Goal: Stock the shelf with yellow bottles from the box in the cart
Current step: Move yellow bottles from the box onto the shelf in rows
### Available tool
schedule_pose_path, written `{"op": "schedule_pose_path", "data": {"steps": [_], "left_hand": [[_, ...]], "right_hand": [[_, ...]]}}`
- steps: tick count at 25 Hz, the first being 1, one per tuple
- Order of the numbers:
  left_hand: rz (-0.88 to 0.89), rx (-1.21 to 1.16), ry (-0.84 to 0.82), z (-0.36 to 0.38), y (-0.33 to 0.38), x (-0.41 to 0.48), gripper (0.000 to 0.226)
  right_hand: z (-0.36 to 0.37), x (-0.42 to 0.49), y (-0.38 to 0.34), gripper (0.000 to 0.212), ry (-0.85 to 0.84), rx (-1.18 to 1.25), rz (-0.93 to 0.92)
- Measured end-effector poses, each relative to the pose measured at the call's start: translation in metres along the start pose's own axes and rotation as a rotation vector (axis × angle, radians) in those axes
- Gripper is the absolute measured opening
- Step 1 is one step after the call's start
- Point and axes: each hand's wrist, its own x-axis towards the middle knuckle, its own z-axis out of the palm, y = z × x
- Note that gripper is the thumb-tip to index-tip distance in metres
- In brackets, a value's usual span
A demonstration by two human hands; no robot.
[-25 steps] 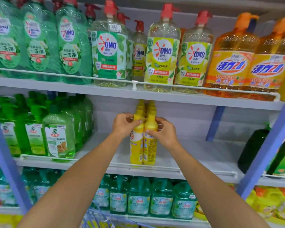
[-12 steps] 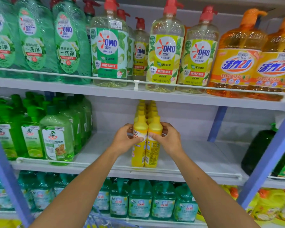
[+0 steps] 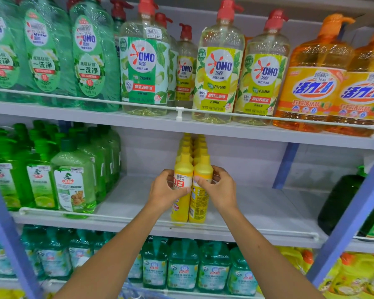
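Observation:
Two rows of slim yellow bottles run back along the middle shelf (image 3: 257, 214). The front left yellow bottle (image 3: 181, 203) stands upright at the shelf's front rail, and my left hand (image 3: 166, 192) grips its upper body. Touching it on the right stands the front right yellow bottle (image 3: 199, 203), gripped around its upper body by my right hand (image 3: 219, 188). More yellow bottles (image 3: 192, 147) line up behind these two. The box and the cart are out of view, apart from a bit of blue wire (image 3: 134, 291) at the bottom edge.
Green bottles (image 3: 73, 180) fill the middle shelf's left end; a dark green bottle (image 3: 341, 201) stands at its right. Bare shelf lies on both sides of the yellow rows. Large pump bottles (image 3: 218, 67) crowd the upper shelf, teal bottles (image 3: 181, 266) the lower. Blue uprights (image 3: 354, 223) frame the bay.
Both hands have slid down from the bottles' necks to their upper bodies. The two front bottles now show their labels more toward me, and the view has moved closer.

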Motion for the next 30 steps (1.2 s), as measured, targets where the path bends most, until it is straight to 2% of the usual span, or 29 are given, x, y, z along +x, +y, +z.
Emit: {"op": "schedule_pose_path", "data": {"steps": [4,10,14,16,21,25,27,30], "left_hand": [[0.002,-0.035,-0.003,0.007,-0.010,-0.004,0.056],[0.009,0.005,0.062,0.009,-0.008,-0.008,0.059],[0.001,-0.066,0.001,0.010,-0.018,-0.010,0.059],[0.002,-0.067,-0.021,0.009,-0.023,-0.011,0.058],[-0.008,-0.050,0.005,0.011,-0.019,-0.011,0.057],[-0.010,-0.060,-0.005,0.011,-0.022,-0.010,0.057],[-0.014,-0.064,-0.039,0.008,-0.024,-0.010,0.057],[-0.031,-0.078,-0.063,0.007,-0.026,-0.010,0.057]], "right_hand": [[0.010,-0.009,0.009,0.054,0.076,0.012,-0.001],[0.001,-0.007,0.015,0.048,-0.062,0.088,-0.003],[0.013,-0.019,0.025,0.064,0.059,-0.006,-0.002],[0.014,-0.017,0.030,0.057,0.060,0.001,0.010],[-0.001,-0.010,0.027,0.049,-0.084,0.073,0.026],[0.007,-0.014,0.022,0.055,-0.010,-0.027,0.004],[0.010,-0.013,0.024,0.052,0.010,-0.047,-0.002],[-0.001,-0.007,0.030,0.045,-0.128,0.077,0.052]]}}
